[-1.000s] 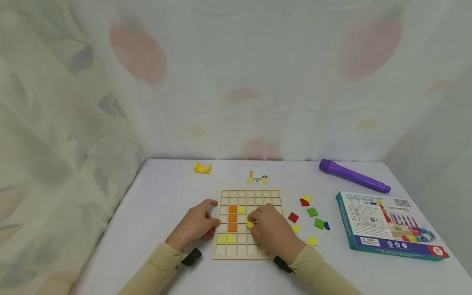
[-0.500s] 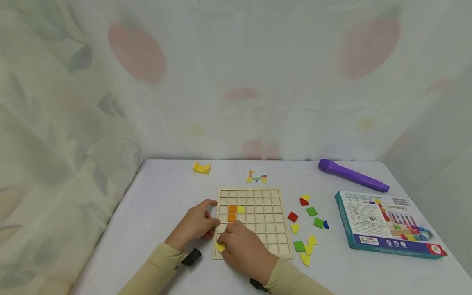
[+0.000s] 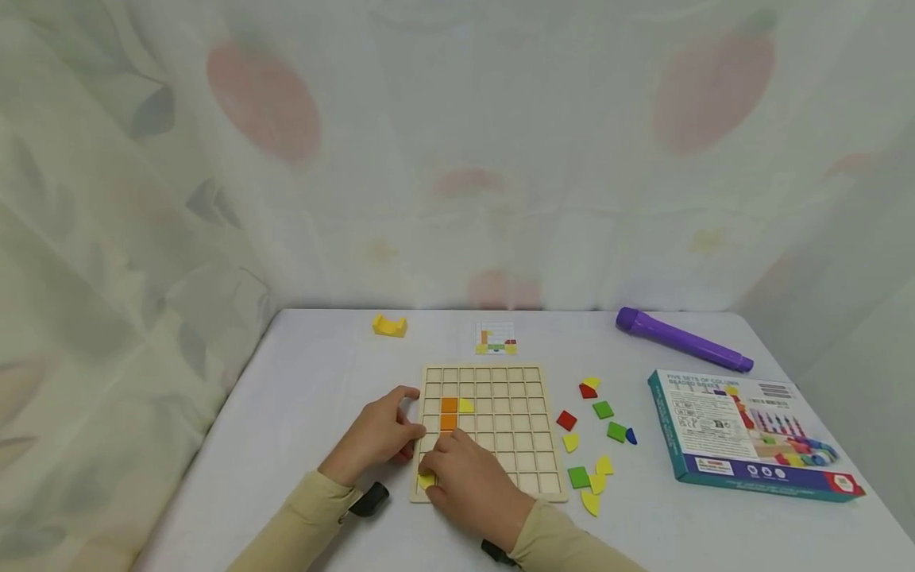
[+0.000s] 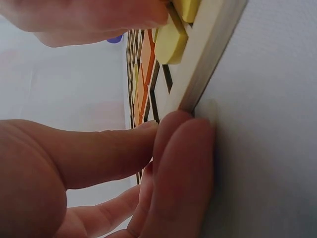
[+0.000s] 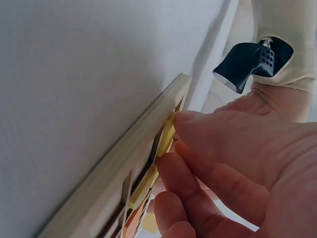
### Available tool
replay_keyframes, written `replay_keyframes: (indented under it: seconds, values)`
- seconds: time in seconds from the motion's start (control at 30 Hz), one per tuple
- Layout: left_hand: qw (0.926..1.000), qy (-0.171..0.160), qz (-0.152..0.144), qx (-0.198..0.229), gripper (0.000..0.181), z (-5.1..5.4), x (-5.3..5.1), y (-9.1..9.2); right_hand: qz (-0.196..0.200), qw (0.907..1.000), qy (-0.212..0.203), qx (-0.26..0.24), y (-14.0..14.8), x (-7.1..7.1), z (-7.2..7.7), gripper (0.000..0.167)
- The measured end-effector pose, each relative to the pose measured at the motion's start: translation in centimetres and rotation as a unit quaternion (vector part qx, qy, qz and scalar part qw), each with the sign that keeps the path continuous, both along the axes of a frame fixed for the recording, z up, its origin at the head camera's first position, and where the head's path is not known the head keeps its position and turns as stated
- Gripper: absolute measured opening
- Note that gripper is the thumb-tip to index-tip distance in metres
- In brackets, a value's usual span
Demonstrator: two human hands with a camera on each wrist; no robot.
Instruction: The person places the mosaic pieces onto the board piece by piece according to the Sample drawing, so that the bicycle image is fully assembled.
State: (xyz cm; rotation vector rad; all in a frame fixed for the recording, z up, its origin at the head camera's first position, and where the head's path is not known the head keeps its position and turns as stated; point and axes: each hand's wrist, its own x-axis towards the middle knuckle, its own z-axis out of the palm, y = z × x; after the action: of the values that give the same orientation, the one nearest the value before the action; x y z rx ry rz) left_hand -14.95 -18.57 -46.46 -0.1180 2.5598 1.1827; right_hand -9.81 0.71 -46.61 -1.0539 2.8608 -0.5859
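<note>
A wooden grid board lies on the white table. My left hand grips its left edge, thumb on top and fingers against the side, as the left wrist view shows. Over the lower-left corner, my right hand pinches a yellow quarter-circle tile between thumb and fingertips, at a corner cell. Another yellow tile sits on the board beside it in the left wrist view. Orange square tiles form a column, partly hidden by the right hand; a yellow tile adjoins the top one.
Several loose red, green, yellow and blue tiles lie right of the board, among them a green square. A pattern card is behind it. Farther out are a yellow holder, a purple tube and a printed box.
My right hand has moved from the board's middle left and nearer, to the lower-left corner, carrying a yellow tile. Over the last half second it barely moves. The left hand stays put.
</note>
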Motion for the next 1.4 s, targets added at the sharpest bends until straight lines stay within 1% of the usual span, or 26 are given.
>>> replay_keyframes:
  seconds: [0.1, 0.33, 0.7, 0.87, 1.0, 1.13, 1.23, 1.3, 1.4]
  values:
    - [1.0000, 0.002, -0.002, 0.000, 0.064, -0.1, 0.0, 0.0, -0.003, 1.0000, 0.006, 0.002, 0.0, 0.0, -0.1, 0.016]
    - [1.0000, 0.002, -0.002, -0.002, 0.065, -0.3, 0.0, 0.0, -0.004, 1.0000, 0.005, 0.008, -0.1, 0.1, -0.2, 0.013]
    - [1.0000, 0.002, -0.001, -0.001, 0.065, -0.1, 0.2, -0.2, 0.003, 0.9998, 0.019, 0.010, -0.1, 0.1, -0.2, 0.013]
    - [1.0000, 0.003, -0.003, -0.002, 0.064, 0.1, 0.3, -0.2, 0.004, 0.9998, 0.019, 0.003, 0.0, -0.2, 0.2, 0.011]
    - [1.0000, 0.007, -0.005, -0.002, 0.064, 0.2, 0.3, -0.4, -0.005, 0.9999, 0.012, -0.011, 0.6, -0.5, 0.6, 0.010]
    - [0.9999, 0.008, -0.006, -0.006, 0.063, 0.1, 0.1, -0.3, -0.016, 0.9996, 0.006, -0.022, 1.8, -1.0, 0.9, 0.011]
    - [1.0000, 0.001, -0.006, -0.007, 0.065, -0.1, 0.1, -0.2, -0.032, 0.9991, -0.001, -0.027, 3.5, -1.4, 1.1, 0.012]
    - [1.0000, -0.002, -0.006, -0.006, 0.066, -0.1, 0.1, -0.1, -0.049, 0.9983, -0.009, -0.031, 5.0, -1.6, 1.2, 0.011]
    - [1.0000, -0.004, -0.005, -0.006, 0.066, -0.1, 0.1, 0.0, -0.085, 0.9957, -0.018, -0.032, 7.6, -1.8, 1.2, 0.012]
